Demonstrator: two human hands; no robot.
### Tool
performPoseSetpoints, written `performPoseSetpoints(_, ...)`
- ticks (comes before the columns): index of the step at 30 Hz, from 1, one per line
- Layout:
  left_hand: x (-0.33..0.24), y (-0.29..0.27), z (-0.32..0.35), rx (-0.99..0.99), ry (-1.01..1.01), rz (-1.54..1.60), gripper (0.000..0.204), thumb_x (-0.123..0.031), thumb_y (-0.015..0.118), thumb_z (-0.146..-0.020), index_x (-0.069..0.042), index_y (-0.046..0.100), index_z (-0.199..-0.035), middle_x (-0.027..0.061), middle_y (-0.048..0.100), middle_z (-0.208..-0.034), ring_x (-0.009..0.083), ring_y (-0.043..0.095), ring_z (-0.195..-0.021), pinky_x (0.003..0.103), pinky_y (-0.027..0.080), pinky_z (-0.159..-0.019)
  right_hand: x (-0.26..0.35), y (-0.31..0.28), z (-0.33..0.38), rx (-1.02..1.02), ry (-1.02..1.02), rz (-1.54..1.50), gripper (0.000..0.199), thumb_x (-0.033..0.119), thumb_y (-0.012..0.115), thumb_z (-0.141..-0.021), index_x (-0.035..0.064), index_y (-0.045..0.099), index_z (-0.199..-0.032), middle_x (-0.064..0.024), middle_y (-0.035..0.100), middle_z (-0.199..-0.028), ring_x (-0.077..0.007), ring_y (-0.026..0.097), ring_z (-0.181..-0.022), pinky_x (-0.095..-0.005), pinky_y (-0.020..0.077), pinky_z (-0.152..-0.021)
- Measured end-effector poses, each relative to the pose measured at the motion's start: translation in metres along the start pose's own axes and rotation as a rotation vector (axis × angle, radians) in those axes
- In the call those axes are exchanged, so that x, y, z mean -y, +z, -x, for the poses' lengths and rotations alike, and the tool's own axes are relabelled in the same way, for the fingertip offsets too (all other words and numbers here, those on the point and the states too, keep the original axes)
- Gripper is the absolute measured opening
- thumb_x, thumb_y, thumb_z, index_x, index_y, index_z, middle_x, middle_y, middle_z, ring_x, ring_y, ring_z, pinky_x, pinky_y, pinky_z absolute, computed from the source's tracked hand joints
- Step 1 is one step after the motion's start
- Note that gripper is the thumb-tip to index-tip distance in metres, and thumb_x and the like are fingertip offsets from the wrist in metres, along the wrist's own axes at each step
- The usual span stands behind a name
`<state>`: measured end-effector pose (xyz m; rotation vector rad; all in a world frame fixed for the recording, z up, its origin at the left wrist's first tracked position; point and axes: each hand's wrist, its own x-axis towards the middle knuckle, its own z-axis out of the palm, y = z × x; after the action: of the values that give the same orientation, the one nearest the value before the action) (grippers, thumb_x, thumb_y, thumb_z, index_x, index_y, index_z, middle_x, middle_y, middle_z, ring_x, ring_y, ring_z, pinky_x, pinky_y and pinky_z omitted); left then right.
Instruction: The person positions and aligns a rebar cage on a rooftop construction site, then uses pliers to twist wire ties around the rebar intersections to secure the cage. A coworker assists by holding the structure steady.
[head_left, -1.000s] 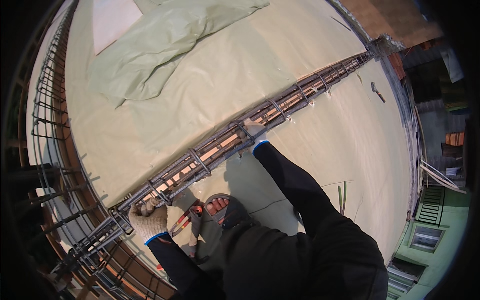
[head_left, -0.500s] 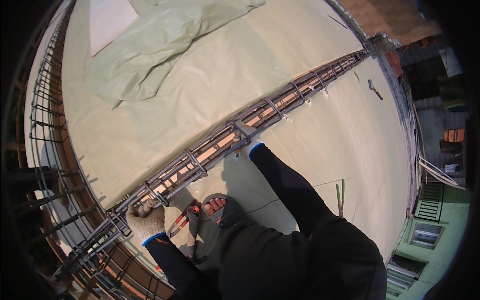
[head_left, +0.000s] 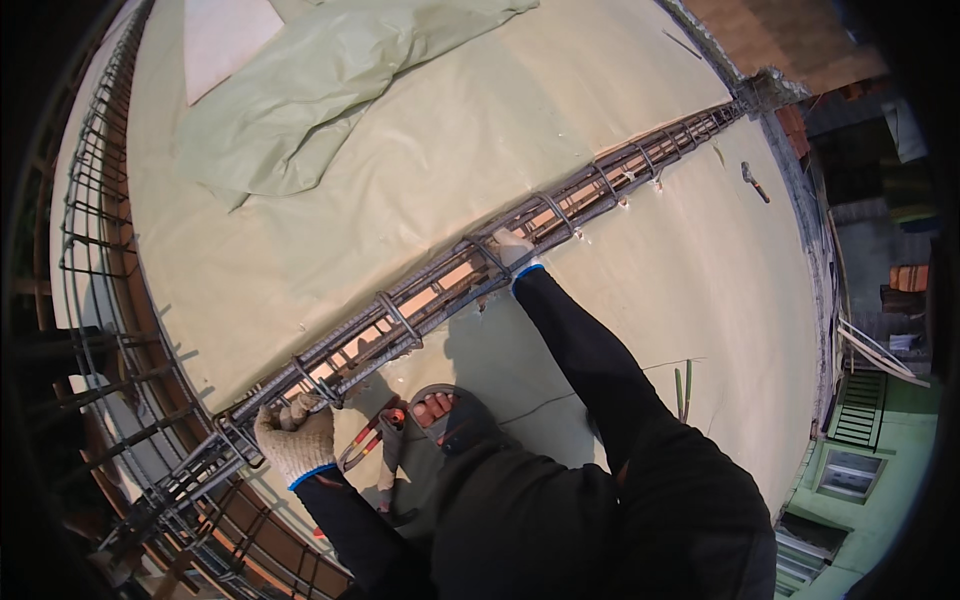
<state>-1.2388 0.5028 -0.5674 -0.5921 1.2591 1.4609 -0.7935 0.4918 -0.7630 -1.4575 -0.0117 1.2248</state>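
Note:
A long rebar cage [head_left: 430, 292] with square stirrups runs diagonally from lower left to upper right, set in a slot between pale sheeted surfaces. My left hand [head_left: 298, 442], in a knitted glove with a blue cuff, is closed on the cage at its lower left part, close to a stirrup [head_left: 316, 384]. Farther along, my right hand [head_left: 514, 250], gloved the same way, reaches in among the bars beside another stirrup [head_left: 487, 256]. Its fingers are mostly hidden there.
Pliers with red-and-yellow handles [head_left: 360, 440] and a hammer [head_left: 391, 455] lie by my sandalled foot [head_left: 440, 418]. Another hammer [head_left: 755, 182] rests at the right. Crumpled green sheeting [head_left: 290, 130] lies beyond the cage; more rebar [head_left: 85, 210] stands along the left edge.
My right hand has shifted slightly up and right along the cage and now sits deeper among the bars. My left hand stays at nearly the same spot.

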Motion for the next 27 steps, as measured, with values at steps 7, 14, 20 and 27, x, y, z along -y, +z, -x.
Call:
performPoseSetpoints(7, 0.009, 0.004, -0.007, -0.028, -0.067, 0.025, 0.039, -0.023, 0.059, -0.107, -0.017, 0.034, -0.078, -0.0023, 0.023, -0.063, 0.0169, 0.030, -0.059, 0.039, 0.036, -0.062, -0.005, -0.004, 0.039, 0.070, 0.035, -0.077, 0.040, 0.036, 0.061, -0.112, 0.0118, 0.063, -0.080, -0.0036, 0.061, -0.064, -0.0205, 0.060, -0.053, -0.0383, 0.0465, -0.046)
performPoseSetpoints(14, 0.008, 0.004, 0.002, 0.041, -0.082, 0.048, 0.041, -0.021, 0.059, -0.106, -0.018, 0.031, -0.076, -0.0017, 0.020, -0.064, 0.0170, 0.028, -0.062, 0.038, 0.035, -0.064, 0.023, 0.012, 0.047, -0.071, -0.182, -0.010, 0.035, 0.035, 0.063, -0.106, 0.0089, 0.065, -0.082, -0.0093, 0.067, -0.071, -0.0262, 0.067, -0.063, -0.0427, 0.0525, -0.055)
performPoseSetpoints(20, 0.012, 0.008, 0.005, -0.010, -0.078, 0.018, 0.037, -0.023, 0.059, -0.106, -0.018, 0.036, -0.077, -0.0029, 0.022, -0.062, 0.0160, 0.030, -0.060, 0.037, 0.038, -0.064, 0.023, 0.007, 0.032, -0.132, -0.103, 0.057, 0.029, 0.033, 0.066, -0.099, 0.0051, 0.069, -0.093, -0.0150, 0.073, -0.078, -0.0323, 0.074, -0.076, -0.0469, 0.0569, -0.065)
performPoseSetpoints(27, 0.003, 0.000, 0.010, 0.069, -0.056, 0.095, 0.026, -0.024, 0.059, -0.107, -0.018, 0.043, -0.088, -0.0034, 0.030, -0.066, 0.0146, 0.036, -0.058, 0.038, 0.043, -0.067, 0.019, 0.020, 0.043, -0.002, 0.026, -0.137, 0.033, 0.034, 0.059, -0.115, 0.0189, 0.054, -0.087, 0.0041, 0.039, -0.065, -0.0118, 0.046, -0.054, -0.0283, 0.0398, -0.043)
